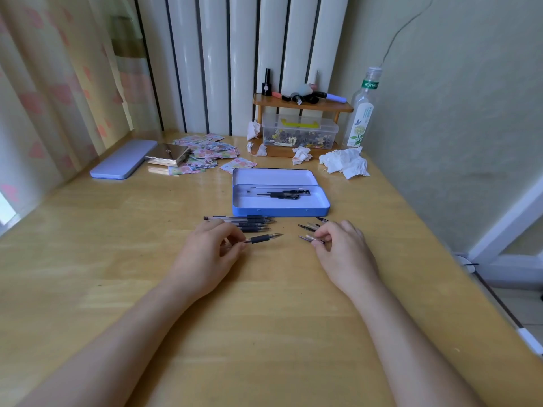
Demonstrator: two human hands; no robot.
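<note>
1. near the middle of the worktop (264, 318), just in front of the open blue tin (280, 211), both your hands are at work on pens and caps.
2. your left hand (210, 248) has its grip clamped on one pen (263, 238): thumb and curled fingers pinch the clear barrel, and the dark rubber sleeve and metal tip stick out to the right, low over the wood.
3. just behind that pen, a row of uncapped pens (249, 223) lies side by side on the worktop, tips pointing right, close to the tin's front wall.
4. your right hand (342, 245) has its grip closed on a pen cap (311, 238), held at the fingertips with its dark end pointing left towards the pen tip; the two are near but apart.
5. a few loose caps (308, 227) lie just beyond that hand's fingers.
6. the tin stands open with its lid (273, 175) tipped back, and a couple of dark pens (283, 194) lie inside it.
7. further back left sit a lilac case (123, 161), a shiny metal box (169, 155) and a scatter of patterned cards (211, 151).
8. further back right, crumpled tissues (345, 163) lie near a small wooden shelf (302, 105), with a clear plastic box (299, 133) under it and a clear bottle (363, 118) beside it.
</note>
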